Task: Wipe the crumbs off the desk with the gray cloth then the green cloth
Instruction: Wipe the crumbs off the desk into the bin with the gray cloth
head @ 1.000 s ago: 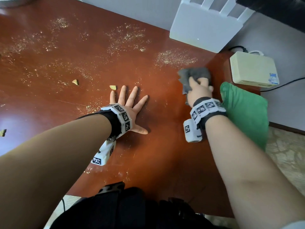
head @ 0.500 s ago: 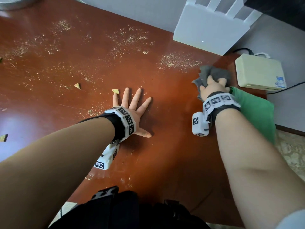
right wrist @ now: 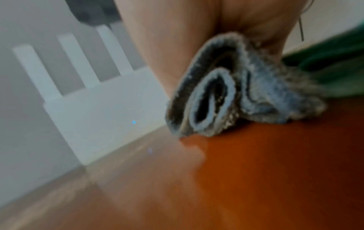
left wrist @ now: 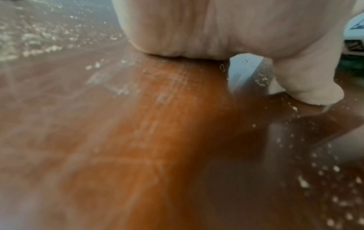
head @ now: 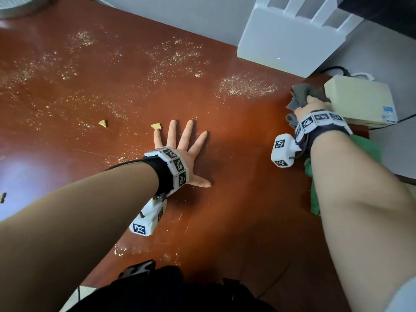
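Observation:
My right hand grips the bunched gray cloth at the desk's far right corner, beside a cream box. In the right wrist view the gray cloth hangs folded from my palm and touches the red-brown desk. The green cloth lies at the right edge, mostly hidden under my right forearm. My left hand lies flat on the desk, fingers spread. Fine crumbs and a few larger crumb pieces are scattered over the far and left parts.
A white router with upright antennas stands at the back right against the wall. The cream box with cables sits right of the gray cloth. A patterned rug shows beyond the desk's right edge. A gray round object sits at the top left corner.
My right hand has carried the gray cloth rightward and farther back, from the middle right of the desk to the corner by the cream box. My left hand stays flat.

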